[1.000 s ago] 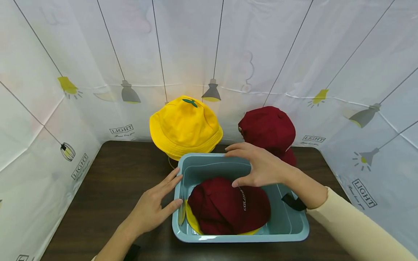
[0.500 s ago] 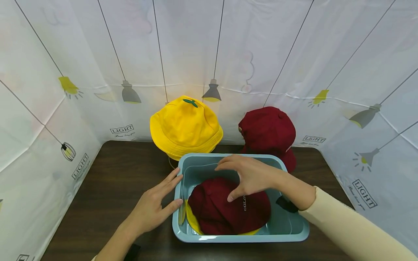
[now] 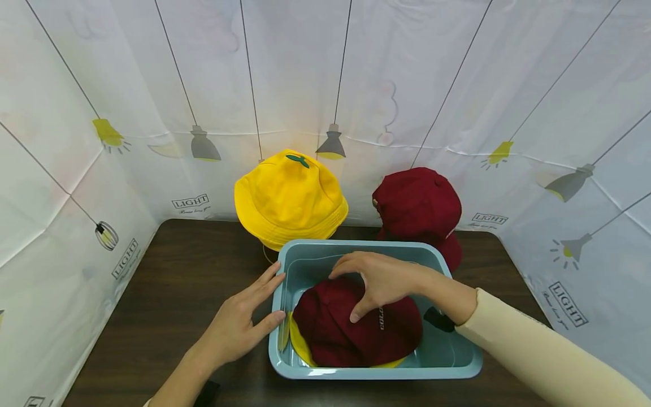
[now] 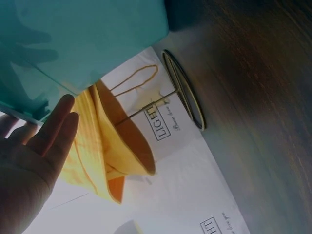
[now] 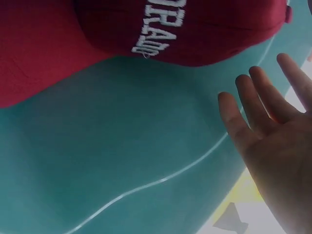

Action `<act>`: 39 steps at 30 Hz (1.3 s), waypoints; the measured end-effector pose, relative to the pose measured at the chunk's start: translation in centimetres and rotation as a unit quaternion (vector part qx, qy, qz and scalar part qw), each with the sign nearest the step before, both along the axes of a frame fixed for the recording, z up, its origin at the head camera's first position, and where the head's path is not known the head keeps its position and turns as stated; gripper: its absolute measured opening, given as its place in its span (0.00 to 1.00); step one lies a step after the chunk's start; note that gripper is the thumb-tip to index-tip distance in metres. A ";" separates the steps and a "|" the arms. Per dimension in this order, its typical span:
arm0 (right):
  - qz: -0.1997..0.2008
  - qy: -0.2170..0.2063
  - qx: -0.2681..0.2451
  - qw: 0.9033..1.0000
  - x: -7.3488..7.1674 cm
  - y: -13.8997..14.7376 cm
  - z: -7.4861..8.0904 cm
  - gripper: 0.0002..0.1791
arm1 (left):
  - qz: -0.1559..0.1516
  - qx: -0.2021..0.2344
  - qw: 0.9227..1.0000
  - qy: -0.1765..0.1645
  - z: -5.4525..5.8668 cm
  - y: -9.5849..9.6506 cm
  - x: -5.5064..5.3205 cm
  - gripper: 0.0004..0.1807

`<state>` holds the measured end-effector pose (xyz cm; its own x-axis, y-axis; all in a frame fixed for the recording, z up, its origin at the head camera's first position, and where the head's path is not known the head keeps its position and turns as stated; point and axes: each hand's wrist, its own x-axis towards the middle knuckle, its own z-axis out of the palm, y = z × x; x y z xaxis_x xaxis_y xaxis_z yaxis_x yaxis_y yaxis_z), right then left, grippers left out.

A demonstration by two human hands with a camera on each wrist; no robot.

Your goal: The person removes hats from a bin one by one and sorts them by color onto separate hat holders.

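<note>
A dark red baseball cap (image 3: 351, 333) with white lettering lies in a blue-grey plastic bin (image 3: 442, 371), on top of something yellow (image 3: 301, 342) whose edge peeks out. Over the cap hovers my right hand (image 3: 378, 280), thumb and fingers spread apart, holding nothing. In the right wrist view the cap (image 5: 204, 29) is near those fingers, with a gap between. My left hand (image 3: 236, 322) rests its straight fingertips on the bin's left rim. The left wrist view shows that hand (image 4: 36, 161) beside the bin's wall (image 4: 97, 44).
Behind the bin, a yellow bucket hat (image 3: 290, 198) with a green sprout sits on a wire stand (image 4: 185, 90). Another dark red cap (image 3: 419, 203) is at the back right. The dark wooden table (image 3: 173, 294) meets a printed white curtain (image 3: 285, 68) at its far edge.
My right hand has moved from the bin's far rim leftward and down, to over the cap inside. My left hand stays on the left rim.
</note>
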<state>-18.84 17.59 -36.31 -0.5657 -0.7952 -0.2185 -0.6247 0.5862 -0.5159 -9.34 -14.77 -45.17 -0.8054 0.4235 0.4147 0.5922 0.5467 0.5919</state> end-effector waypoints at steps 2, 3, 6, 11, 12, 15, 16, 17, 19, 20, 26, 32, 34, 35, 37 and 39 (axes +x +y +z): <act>0.004 -0.005 -0.001 1.000 -0.1 -0.2 -0.4 0.43 | 0.000 -0.001 1.000 0.000 0.1 0.0 0.0 0.35; 0.006 -0.008 -0.001 1.000 -0.2 -0.3 -0.6 0.43 | 0.000 -0.002 1.000 -0.001 0.1 -0.1 0.1 0.36; 0.010 -0.014 0.010 1.000 -0.1 -0.4 -1.2 0.43 | -0.003 -0.004 1.000 -0.005 0.2 -0.1 0.1 0.36; 0.021 -0.013 0.027 0.999 0.2 -0.8 -1.9 0.43 | 0.000 -0.005 1.000 -0.006 0.2 -0.2 0.1 0.36; 0.023 -0.012 0.027 0.999 0.2 -0.9 -2.0 0.42 | 0.001 -0.005 1.000 -0.006 0.2 -0.2 0.0 0.36; 0.026 -0.006 0.029 0.999 0.3 -0.9 -2.1 0.40 | 0.000 -0.002 1.000 -0.005 0.2 -0.2 0.0 0.36; 0.027 -0.004 0.028 0.999 0.3 -0.9 -2.2 0.39 | -0.001 -0.001 1.000 -0.006 0.2 -0.2 0.0 0.36; 0.029 -0.003 0.028 0.999 0.4 -0.9 -2.2 0.39 | -0.001 0.000 1.000 -0.006 0.2 -0.1 0.0 0.36; 0.032 -0.003 0.027 0.999 0.4 -0.9 -2.2 0.37 | 0.000 0.000 1.000 -0.006 0.2 -0.1 0.0 0.36; 0.034 -0.004 0.025 0.999 0.5 -0.8 -2.2 0.36 | 0.000 0.001 1.000 -0.007 0.2 -0.1 0.0 0.36; 0.037 -0.018 -0.004 0.999 0.5 -0.8 -2.2 0.26 | -0.001 0.000 1.000 -0.014 0.2 -0.1 0.1 0.36; 0.049 -0.014 -0.027 0.998 0.6 -0.7 -2.2 0.18 | 0.000 0.002 1.000 -0.017 0.2 -0.1 0.1 0.36; 0.053 -0.012 -0.034 0.998 0.6 -0.6 -2.2 0.17 | -0.001 0.002 1.000 -0.015 0.2 -0.1 0.1 0.36; 0.055 -0.011 -0.036 0.998 0.6 -0.6 -2.2 0.16 | -0.001 0.001 1.000 -0.014 0.2 -0.1 0.1 0.36; 0.058 -0.009 -0.042 0.997 0.5 -0.6 -2.2 0.14 | -0.001 0.000 1.000 -0.013 0.2 -0.1 0.1 0.36; 0.060 -0.010 -0.048 0.997 0.5 -0.7 -2.2 0.13 | 0.002 -0.001 1.000 -0.011 0.1 -0.1 0.1 0.36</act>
<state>-18.36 16.90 -38.49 -0.4617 -0.8747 -0.1477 -0.6765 0.4549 -0.5792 -9.22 -14.87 -45.06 -0.8155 0.4215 0.3966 0.5777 0.5503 0.6029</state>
